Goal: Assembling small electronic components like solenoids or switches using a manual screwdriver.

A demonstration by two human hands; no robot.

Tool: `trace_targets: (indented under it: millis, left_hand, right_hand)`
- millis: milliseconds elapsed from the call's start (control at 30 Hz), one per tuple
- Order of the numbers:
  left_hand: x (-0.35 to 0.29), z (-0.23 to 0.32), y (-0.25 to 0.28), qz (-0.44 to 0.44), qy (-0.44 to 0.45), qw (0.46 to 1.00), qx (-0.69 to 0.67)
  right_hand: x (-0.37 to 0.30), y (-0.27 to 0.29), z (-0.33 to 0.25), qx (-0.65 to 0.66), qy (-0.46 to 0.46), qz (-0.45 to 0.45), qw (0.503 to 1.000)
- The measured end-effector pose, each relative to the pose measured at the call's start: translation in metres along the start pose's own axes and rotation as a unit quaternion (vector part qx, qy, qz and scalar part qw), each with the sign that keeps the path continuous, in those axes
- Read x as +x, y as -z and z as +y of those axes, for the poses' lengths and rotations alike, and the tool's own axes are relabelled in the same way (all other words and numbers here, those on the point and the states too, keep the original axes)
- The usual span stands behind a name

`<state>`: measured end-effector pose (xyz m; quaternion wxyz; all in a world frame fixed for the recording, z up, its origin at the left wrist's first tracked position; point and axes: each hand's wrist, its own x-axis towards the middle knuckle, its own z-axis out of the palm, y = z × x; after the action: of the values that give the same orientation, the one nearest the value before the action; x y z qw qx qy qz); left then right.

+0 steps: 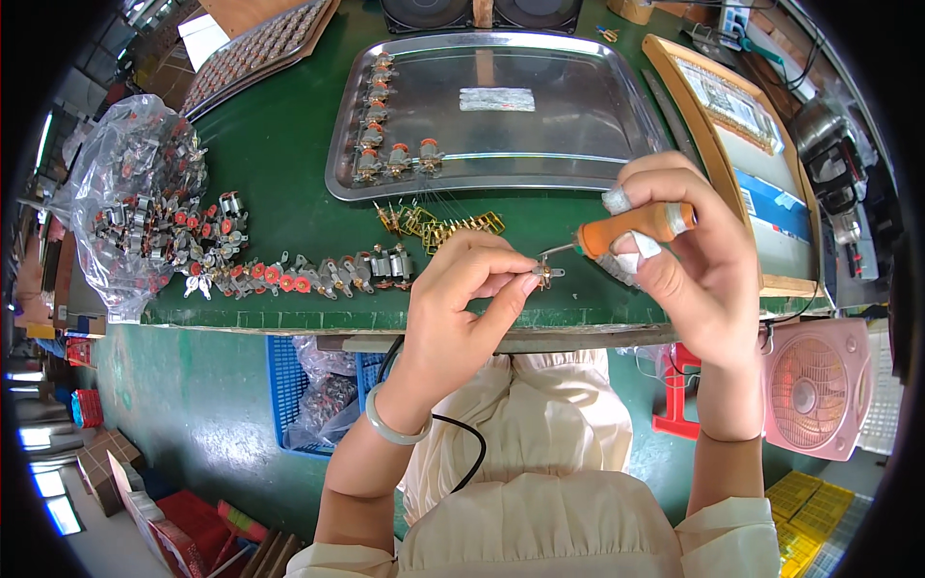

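Note:
My left hand [472, 299] pinches a small metal part with lugs [547, 274] between thumb and forefinger, just above the table's front edge. In my right hand [699, 260] is a screwdriver with an orange handle [631, 227], tilted to the left. Its thin metal tip meets or nearly meets the small part; contact is too fine to tell. White tape wraps my right thumb and a fingertip. Beyond my left hand lie several brass-coloured frames [453, 227]. A row of small metal parts with red discs [289, 279] runs along the table edge to its left.
A steel tray [559, 144] holds more such parts along its left side. At the left, a clear plastic bag [106, 164] spills a heap of parts. A wooden-framed box [766, 226] stands right. Below are a blue crate [286, 385] and a pink fan [814, 390].

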<state>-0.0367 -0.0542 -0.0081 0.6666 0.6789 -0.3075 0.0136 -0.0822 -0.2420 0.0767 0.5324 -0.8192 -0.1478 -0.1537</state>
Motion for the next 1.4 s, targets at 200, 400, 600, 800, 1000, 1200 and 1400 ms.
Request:
trace_targets:
  millis: [200,400,600,800,1000,1200,1400]
  left_hand:
    - [0.001,0.001,0.002,-0.008,-0.003,1.000,0.014]
    - [0.001,0.001,0.001,-0.004,0.000,1.000,0.005]
    - [0.001,0.001,0.001,-0.004,0.001,1.000,0.016]
    - [0.001,0.002,0.001,-0.005,0.005,1.000,0.015]
    - [0.000,0.001,-0.001,0.001,-0.005,1.000,0.014]
    - [-0.001,0.001,-0.001,0.002,-0.004,1.000,0.012]
    - [0.000,0.001,0.005,0.018,0.028,0.997,-0.068]
  right_hand:
    - [-0.007,-0.005,0.001,-0.010,-0.004,0.008,1.000]
    - [-0.007,-0.006,0.003,-0.006,-0.015,-0.014,1.000]
    - [-0.005,-0.004,0.003,-0.012,0.000,-0.047,0.999]
    - [0.004,0.001,0.003,-0.024,0.042,-0.101,0.994]
    - [0.006,-0.002,0.004,-0.085,-0.018,-0.023,0.996]
    - [0.013,-0.017,0.014,-0.074,0.019,0.065,0.995]
    - [0.002,0.004,0.020,0.039,-0.062,0.193,0.979]
